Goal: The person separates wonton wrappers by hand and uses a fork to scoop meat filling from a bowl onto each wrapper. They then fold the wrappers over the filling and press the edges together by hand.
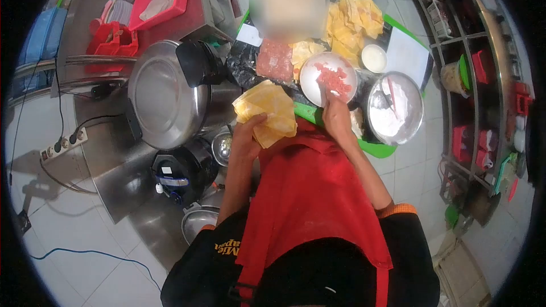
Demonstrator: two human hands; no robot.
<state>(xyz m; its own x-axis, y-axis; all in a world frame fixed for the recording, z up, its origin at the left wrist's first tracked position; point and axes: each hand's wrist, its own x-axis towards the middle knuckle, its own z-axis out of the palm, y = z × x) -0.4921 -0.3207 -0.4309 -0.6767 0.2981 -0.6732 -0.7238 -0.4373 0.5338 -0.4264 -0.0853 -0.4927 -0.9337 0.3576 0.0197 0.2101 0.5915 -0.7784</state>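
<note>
My left hand (pixel 250 131) is closed on a stack of yellow wonton wrappers (pixel 266 111), held up in front of the red apron. My right hand (pixel 336 115) reaches to the near rim of a white plate (pixel 307 77), its fingers together over the plate. Pink minced meat (pixel 336 81) lies on that plate beside the fingertips. What the right fingers hold, if anything, is hidden. Behind the plate are a slab of pink meat (pixel 274 59) and a small pile of yellow wrappers (pixel 306 52). A larger heap of wrappers (pixel 352 20) sits farther back.
Right of the plate stands a metal bowl (pixel 372 111) of white powder with a utensil in it. A small white cup (pixel 373 58) is behind it. A large lidded pot (pixel 168 94) stands at left, above a power strip (pixel 63 143). Shelves (pixel 472 51) line the right.
</note>
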